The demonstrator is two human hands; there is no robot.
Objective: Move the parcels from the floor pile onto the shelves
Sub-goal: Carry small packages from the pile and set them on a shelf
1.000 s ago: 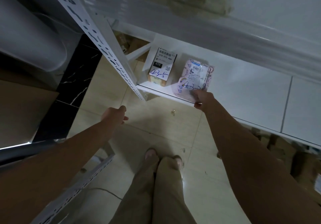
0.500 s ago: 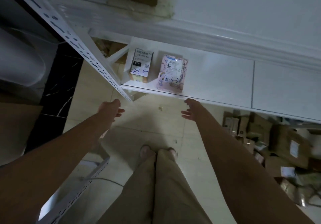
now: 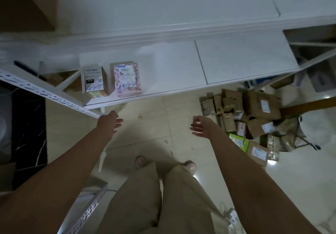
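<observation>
1. Head view, the grips: the left grip (image 3: 109,123) hangs released, fingers loosely spread and holding nothing. It sits at the lower end of the perforated shelf post (image 3: 45,90); contact with the post cannot be told. The right grip (image 3: 200,127) is also released and empty, palm turned inward, fingers relaxed.
2. Head view, the parcels: the floor pile (image 3: 254,110) lies on the pale tiles to the right of the right grip and a little ahead of it. Its nearest small brown boxes (image 3: 227,124) are just beside the fingers. The pile's long run goes from the shelf's front edge back toward the person's right side.
3. Head view, the target: the white shelf (image 3: 172,66) carries a labelled box (image 3: 93,79) and a pink parcel (image 3: 127,80) side by side at its left end.
4. Judgement: the right grip is plainly nearer the pile, so the next pick probably calls for a short rightward and downward reach; the left is well apart from it.
</observation>
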